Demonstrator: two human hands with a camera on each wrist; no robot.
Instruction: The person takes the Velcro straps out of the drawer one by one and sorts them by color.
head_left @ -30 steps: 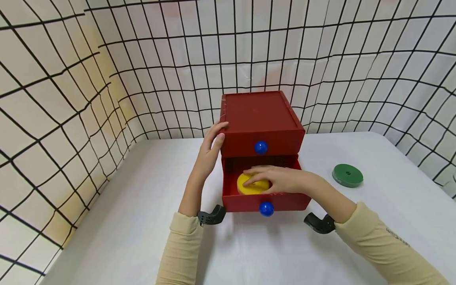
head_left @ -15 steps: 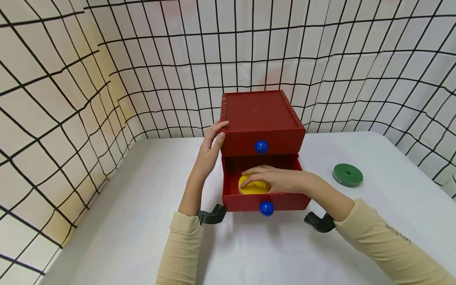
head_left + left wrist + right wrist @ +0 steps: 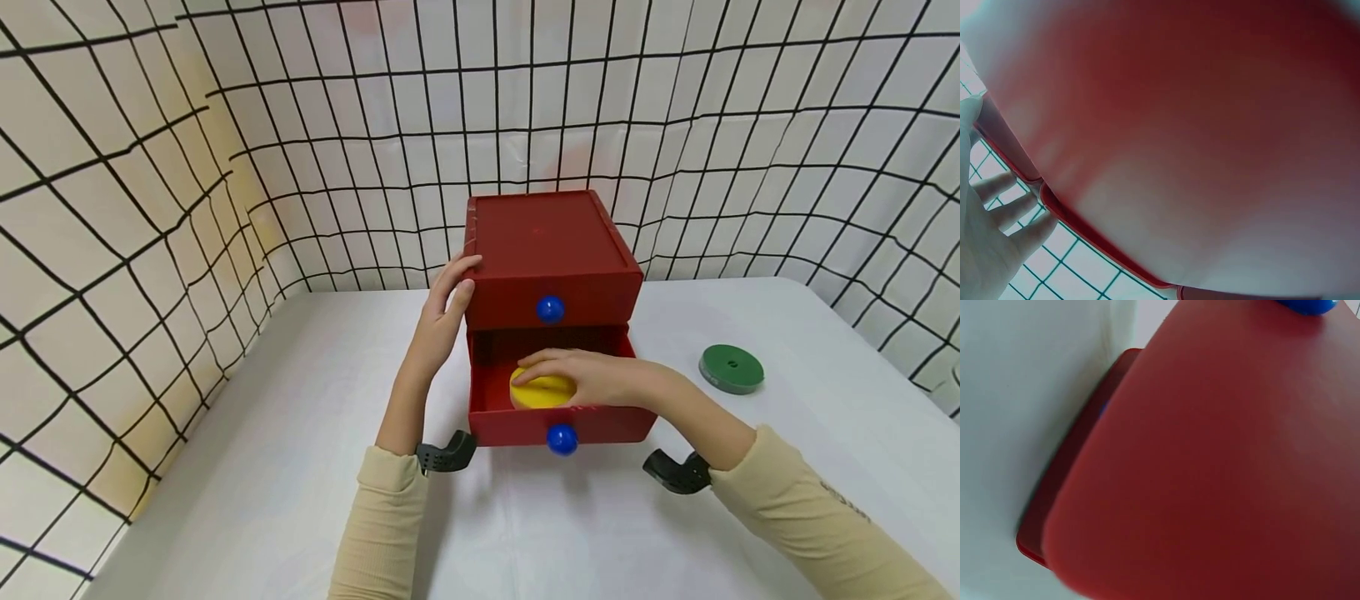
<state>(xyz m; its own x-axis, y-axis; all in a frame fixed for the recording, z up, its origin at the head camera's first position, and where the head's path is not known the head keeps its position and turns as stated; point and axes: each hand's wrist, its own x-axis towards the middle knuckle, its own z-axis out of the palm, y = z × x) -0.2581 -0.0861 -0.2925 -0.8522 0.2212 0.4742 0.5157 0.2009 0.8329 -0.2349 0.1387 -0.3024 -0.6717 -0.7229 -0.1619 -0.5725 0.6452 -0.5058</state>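
A red box with two drawers (image 3: 545,233) stands on the table, its lower drawer (image 3: 517,427) pulled out. In the head view, my right hand (image 3: 596,377) reaches into that drawer and grips a flat, round yellow roll (image 3: 542,395) from above. Part of the roll is hidden by the fingers. My left hand (image 3: 441,321) rests against the box's left front corner, thumb toward the front. Its fingers (image 3: 1013,212) lie straight and spread along the side in the left wrist view. The right wrist view shows the drawer's red front (image 3: 1210,462) close up; no hand appears there.
A flat green roll (image 3: 732,369) with a small centre hole lies on the white table (image 3: 315,400), right of the box. Blue knobs (image 3: 550,309) stick out from the drawer fronts. A white wall with a black grid (image 3: 375,150) surrounds the back and sides.
My right hand's fingers have closed around the yellow roll, and it has shifted slightly right inside the drawer. The left hand stays in place on the box.
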